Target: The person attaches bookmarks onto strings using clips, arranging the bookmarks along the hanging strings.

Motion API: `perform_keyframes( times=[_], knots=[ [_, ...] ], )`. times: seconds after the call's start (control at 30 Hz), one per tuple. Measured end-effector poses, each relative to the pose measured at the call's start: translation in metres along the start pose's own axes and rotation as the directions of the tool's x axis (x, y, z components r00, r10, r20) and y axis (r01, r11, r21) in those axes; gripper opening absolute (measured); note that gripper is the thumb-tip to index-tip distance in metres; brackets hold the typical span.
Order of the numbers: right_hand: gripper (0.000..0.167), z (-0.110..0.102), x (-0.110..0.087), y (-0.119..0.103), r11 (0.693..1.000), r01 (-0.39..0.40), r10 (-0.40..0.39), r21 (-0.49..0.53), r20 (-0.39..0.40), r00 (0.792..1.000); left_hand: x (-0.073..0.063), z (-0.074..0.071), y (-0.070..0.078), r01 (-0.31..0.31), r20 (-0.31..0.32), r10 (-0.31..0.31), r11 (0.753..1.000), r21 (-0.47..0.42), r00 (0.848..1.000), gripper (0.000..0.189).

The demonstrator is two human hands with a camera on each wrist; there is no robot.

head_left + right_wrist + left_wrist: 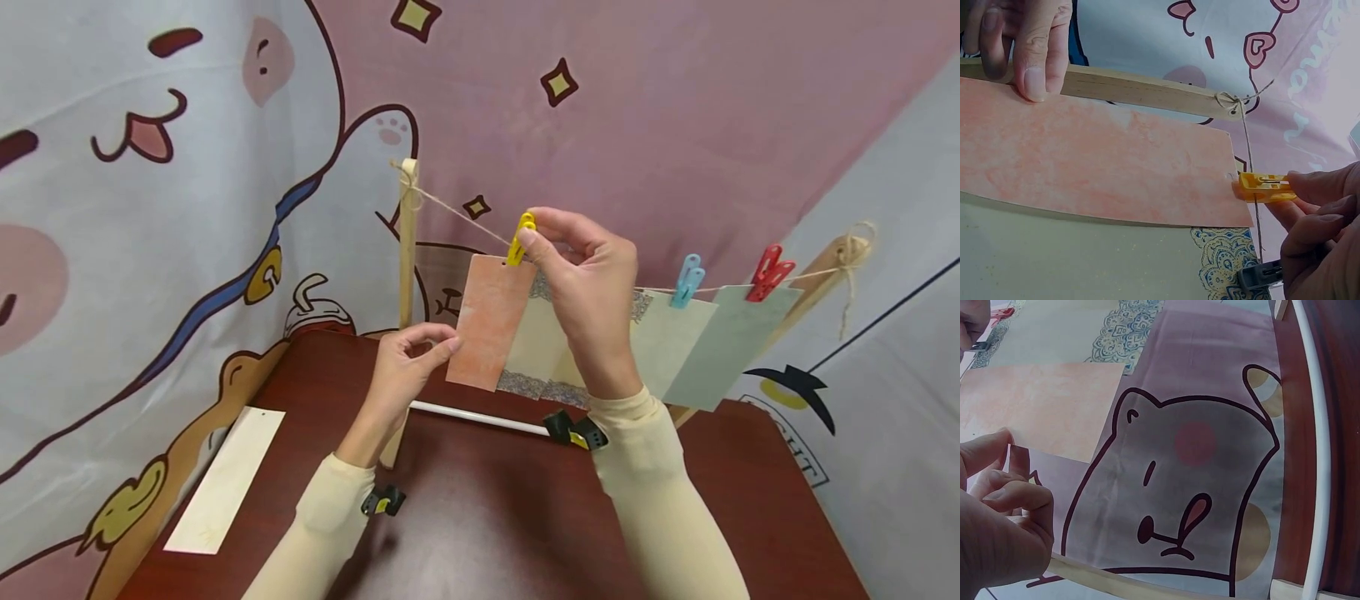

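My right hand (596, 287) pinches a yellow clothespin (521, 242) between thumb and fingers at the top edge of an orange mottled paper card (491, 321). In the right wrist view the clothespin's jaws overlap the card's edge, right by the twine (1248, 140). My left hand (401, 367) holds the card's left edge between thumb and fingertips. Behind the orange card hangs a cream card with a patterned border (528, 337), partly hidden by my right hand. A grey clothespin (1260, 275) sits on that card's border.
The twine runs between two wooden posts, left (407, 242) and right (806, 292). Pale green cards hang at right under a blue clothespin (687, 283) and a red clothespin (768, 273). A white rod (480, 417) crosses low between the posts. A cream strip (225, 483) lies on the table's left.
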State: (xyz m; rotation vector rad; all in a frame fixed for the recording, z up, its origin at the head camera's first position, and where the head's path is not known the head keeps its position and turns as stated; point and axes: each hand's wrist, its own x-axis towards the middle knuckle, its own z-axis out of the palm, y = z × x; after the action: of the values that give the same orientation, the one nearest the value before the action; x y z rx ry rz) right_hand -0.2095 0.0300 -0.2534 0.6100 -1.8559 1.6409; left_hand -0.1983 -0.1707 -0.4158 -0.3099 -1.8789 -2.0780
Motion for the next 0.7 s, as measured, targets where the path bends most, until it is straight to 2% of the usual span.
perform_keyframes(
  times=[0.2, 0.47, 0.7],
  knots=[
    [0.018, 0.0031, -0.0036, -0.0032, 0.995, -0.024, 0.026, -0.097, 0.024, 0.999, 0.0001, -0.0016, -0.0008, 0.017, 0.003, -0.017, 1.000, -0.006, 1.000, 0.014],
    [0.022, 0.0037, -0.0034, -0.0043, 0.968, -0.006, 0.020, -0.252, 0.052, 0.998, 0.0001, -0.0017, -0.0044, 0.017, 0.012, -0.017, 1.000, -0.002, 1.000, 0.015],
    [0.025, 0.0008, -0.0022, -0.0056, 0.948, 0.009, 0.031, -0.318, 0.119, 0.992, 0.0021, -0.0009, -0.0056, 0.020, 0.011, -0.020, 1.000, -0.008, 1.000, 0.016]
  ],
)
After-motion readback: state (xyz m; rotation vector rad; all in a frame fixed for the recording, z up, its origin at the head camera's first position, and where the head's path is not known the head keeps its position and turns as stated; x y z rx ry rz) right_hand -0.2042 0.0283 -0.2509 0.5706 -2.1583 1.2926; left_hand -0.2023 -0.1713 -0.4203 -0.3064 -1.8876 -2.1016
